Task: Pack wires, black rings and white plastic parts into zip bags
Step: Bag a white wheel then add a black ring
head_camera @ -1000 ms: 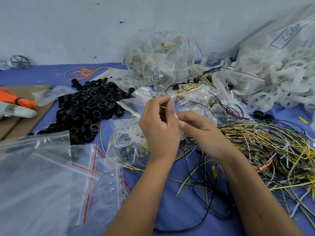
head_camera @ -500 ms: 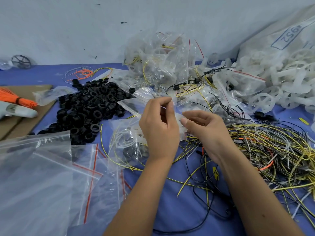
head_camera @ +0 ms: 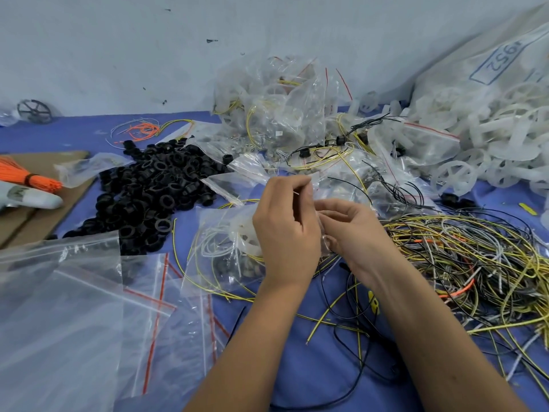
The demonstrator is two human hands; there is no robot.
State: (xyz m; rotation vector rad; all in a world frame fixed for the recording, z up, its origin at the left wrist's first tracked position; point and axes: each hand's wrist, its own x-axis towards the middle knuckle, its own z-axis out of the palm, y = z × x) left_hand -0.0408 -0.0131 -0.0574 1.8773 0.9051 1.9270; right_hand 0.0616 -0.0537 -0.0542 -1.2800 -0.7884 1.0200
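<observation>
Left hand (head_camera: 286, 233) fingers pinch the zip bag (head_camera: 225, 251) top edge; right hand (head_camera: 353, 233) fingers curl on it

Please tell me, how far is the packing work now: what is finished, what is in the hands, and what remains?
Done: a heap of filled zip bags lies by the wall. In hand: the left hand and right hand pinch a filled bag at its top. Left: many loose black rings, tangled wires, white plastic parts and empty bags.
</observation>
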